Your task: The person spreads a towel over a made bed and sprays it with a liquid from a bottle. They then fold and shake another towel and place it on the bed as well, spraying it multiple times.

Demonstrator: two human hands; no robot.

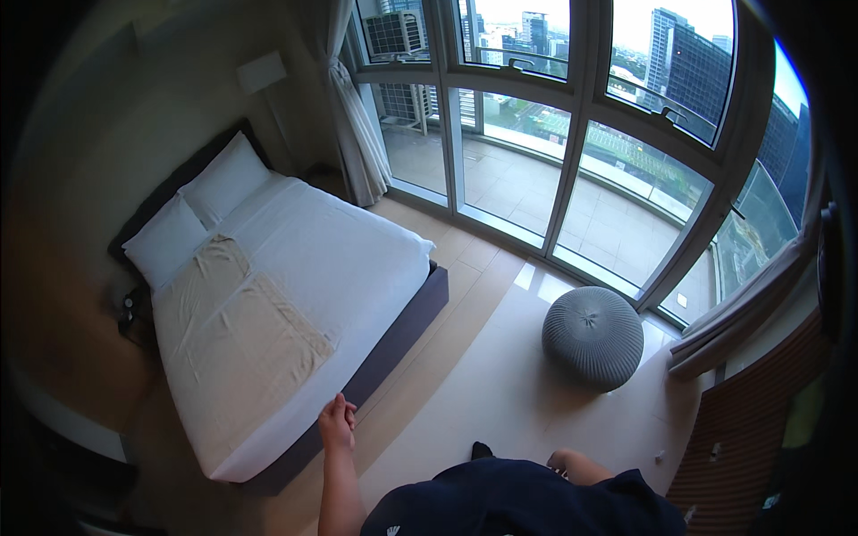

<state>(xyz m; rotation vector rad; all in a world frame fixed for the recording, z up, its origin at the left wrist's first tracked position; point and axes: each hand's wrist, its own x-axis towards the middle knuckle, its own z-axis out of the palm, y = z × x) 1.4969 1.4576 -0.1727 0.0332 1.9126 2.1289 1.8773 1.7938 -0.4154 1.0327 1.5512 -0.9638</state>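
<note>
My left hand [338, 421] is raised near the foot of the bed [375, 234], with its fingers loosely curled together and no object visible in them. It appears just in front of the dark bed base [407, 322]. White sheets cover the mattress, and a beige blanket [268, 335] lies over its near side. Low beside my body is my right hand [558, 461], mostly hidden behind my forearm and dark shirt, so its fingers do not show clearly. A small striped patch shows next to it. Two white pillows [223, 179] rest against the dark headboard.
A round grey knitted pouf [593, 338] stands on the floor by the tall windows [518, 152]. Curtains [353, 134] hang at both window ends. A floor lamp [262, 73] stands beyond the bed. Ribbed brown panelling [733, 447] lies at right.
</note>
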